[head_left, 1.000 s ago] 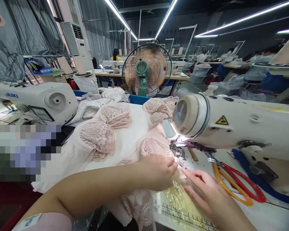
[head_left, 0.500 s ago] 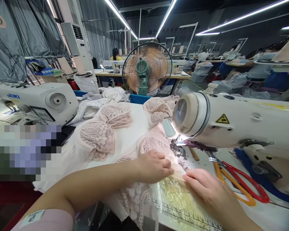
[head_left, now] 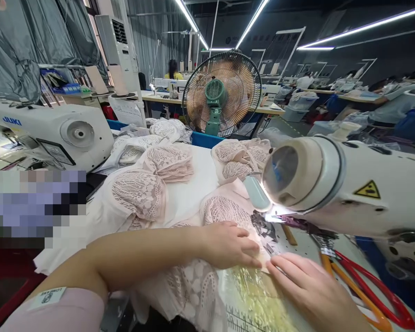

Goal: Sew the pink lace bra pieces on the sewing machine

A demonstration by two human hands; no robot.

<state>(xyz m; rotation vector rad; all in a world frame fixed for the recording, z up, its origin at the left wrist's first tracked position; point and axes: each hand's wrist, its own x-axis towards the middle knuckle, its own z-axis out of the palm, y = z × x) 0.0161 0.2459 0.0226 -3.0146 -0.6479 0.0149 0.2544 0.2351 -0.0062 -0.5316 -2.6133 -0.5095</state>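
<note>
My left hand point(head_left: 230, 244) lies flat with fingers spread on a pale pink lace bra piece point(head_left: 226, 210), close to the needle area of the sewing machine point(head_left: 304, 175). Near the fabric's right edge is my right hand point(head_left: 307, 283), its fingers closed on slim metal tweezers point(head_left: 270, 249), which are mostly hidden by the fingers. The fabric edge runs between both hands, over a yellowish taped patch point(head_left: 256, 290) on the machine table. More lace point(head_left: 193, 290) hangs down below my left forearm.
Scissors with orange and red handles point(head_left: 376, 290) lie right of my right hand. Stacked lace cups point(head_left: 138, 193) rest at left, with another pile point(head_left: 240, 157) behind the work. A second sewing machine point(head_left: 51, 133) stands left; a large fan point(head_left: 221, 94) stands beyond the table.
The view has shifted, so most things sit farther right. My left hand's fingers have spread out flatter over the fabric. More of the tweezers shows along my right fingers.
</note>
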